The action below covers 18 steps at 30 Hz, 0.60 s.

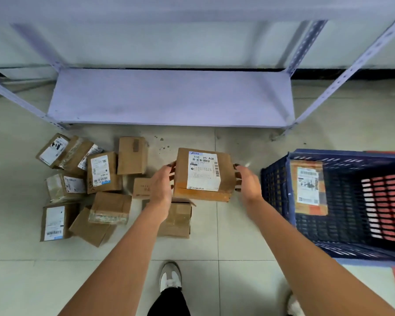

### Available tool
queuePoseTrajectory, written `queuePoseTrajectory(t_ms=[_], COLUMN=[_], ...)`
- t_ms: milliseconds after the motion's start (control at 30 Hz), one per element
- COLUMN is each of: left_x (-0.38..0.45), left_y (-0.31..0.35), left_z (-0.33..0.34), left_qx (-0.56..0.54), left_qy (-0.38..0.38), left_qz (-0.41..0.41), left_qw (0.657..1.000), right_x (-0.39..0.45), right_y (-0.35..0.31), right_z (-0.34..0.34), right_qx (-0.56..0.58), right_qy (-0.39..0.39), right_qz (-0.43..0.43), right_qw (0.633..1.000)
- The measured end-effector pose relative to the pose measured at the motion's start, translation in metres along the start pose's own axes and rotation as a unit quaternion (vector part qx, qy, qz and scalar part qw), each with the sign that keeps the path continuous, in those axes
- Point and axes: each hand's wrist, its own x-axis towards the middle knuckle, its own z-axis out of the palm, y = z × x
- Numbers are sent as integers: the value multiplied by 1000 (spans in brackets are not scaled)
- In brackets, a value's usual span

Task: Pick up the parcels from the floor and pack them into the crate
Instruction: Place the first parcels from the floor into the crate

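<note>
Brown cardboard, with a white shipping label on top: that is the box (203, 175) you hold up above the floor (237, 236), between the pile and the crate. Your left hand (161, 182) grips its left side, fingers curled round the edge, and your right hand (246, 180) grips the right side the same way, so the box sits level between your palms.

Just under it, on the floor tiles, lies another plain box (177, 221), partly hidden by your left forearm. Further left the remaining parcels (84, 185) lie in a loose heap, some labelled, some taped, several overlapping or tilted against each other.

To your right stands the dark blue slatted crate (276, 185), near the box but not touching it. One labelled parcel (309, 188) already leans upright against its left inner wall.

Beyond everything, the low shelf (169, 99) of a pale metal rack runs along the wall. Your shoe (170, 277) rests on the tiles near the bottom edge.
</note>
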Motion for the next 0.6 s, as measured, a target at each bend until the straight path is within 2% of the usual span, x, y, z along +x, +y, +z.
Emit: queuePoseTrajectory(t_ms=[100, 300, 467, 600], left_x=[-42, -132, -195, -220], left_y=[11, 4, -33, -77], left_z=[54, 169, 260, 306], left_qx=[-17, -34, -9, 59], left_qy=[-19, -38, -61, -101], left_qz=[33, 54, 3, -35], left_qw=[999, 997, 998, 992], right_x=[-9, -23, -34, -27], right_y=[-14, -20, -1, 37], right_z=[-63, -213, -331, -385], right_qx=[35, 16, -9, -41], right_qy=[0, 6, 48, 57], right_qz=[-17, -66, -43, 17], right_qw=[999, 998, 998, 997])
